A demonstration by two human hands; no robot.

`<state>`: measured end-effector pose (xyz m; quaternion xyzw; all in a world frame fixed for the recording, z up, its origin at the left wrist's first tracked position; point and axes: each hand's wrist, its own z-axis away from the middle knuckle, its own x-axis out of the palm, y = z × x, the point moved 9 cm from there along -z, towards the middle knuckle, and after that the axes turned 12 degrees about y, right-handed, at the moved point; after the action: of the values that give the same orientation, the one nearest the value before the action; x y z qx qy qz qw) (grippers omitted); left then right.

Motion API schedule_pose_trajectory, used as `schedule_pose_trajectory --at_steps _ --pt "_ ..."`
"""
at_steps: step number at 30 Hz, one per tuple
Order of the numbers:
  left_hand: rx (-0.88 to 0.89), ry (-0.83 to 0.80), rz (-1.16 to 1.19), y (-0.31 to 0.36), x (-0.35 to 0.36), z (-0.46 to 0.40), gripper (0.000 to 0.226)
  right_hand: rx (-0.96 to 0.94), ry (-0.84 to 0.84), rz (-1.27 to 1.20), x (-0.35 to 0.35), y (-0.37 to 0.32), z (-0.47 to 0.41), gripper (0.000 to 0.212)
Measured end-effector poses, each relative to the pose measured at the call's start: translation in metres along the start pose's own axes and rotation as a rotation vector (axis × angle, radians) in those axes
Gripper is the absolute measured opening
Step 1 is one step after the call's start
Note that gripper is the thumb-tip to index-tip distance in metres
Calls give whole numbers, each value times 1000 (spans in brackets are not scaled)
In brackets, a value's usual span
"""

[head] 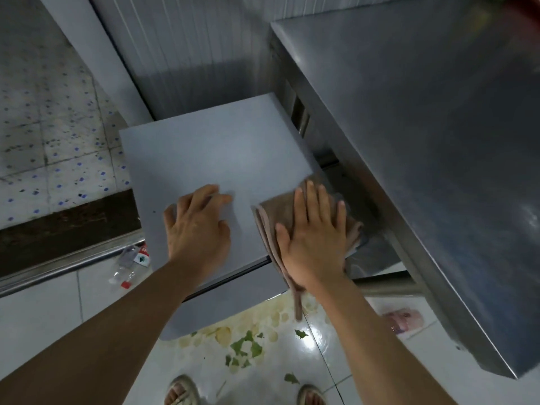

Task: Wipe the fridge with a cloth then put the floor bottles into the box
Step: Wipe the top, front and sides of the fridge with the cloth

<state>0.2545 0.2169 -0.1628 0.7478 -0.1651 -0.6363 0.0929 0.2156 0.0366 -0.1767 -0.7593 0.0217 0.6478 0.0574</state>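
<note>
One clear bottle (126,266) with a red cap is lying on the floor beside the fridge (216,147). The left hand (196,226) is resting flat and empty on the fridge top. The right hand (314,238) is pressing flat, fingers spread, on one brown cloth (273,217) at the top's right edge. Two sandalled feet are showing below.

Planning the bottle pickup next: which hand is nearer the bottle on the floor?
Left. The left hand lies flat on the fridge top, just right of the bottle. The right hand presses the cloth at the far right edge.
</note>
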Motion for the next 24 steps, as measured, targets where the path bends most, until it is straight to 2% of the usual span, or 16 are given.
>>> schedule_pose_trajectory --at_steps 4,7,13,24 --pt "-2 11 -22 4 0 -2 40 41 -28 4 -8 22 30 67" --pt "-20 24 -40 7 1 -3 36 21 -44 6 -5 18 5 67" --pt "1 20 -71 7 1 1 46 44 -51 -2 2 22 -45 67" --pt "64 -24 -12 13 -9 6 46 -52 -15 -49 -15 47 41 59"
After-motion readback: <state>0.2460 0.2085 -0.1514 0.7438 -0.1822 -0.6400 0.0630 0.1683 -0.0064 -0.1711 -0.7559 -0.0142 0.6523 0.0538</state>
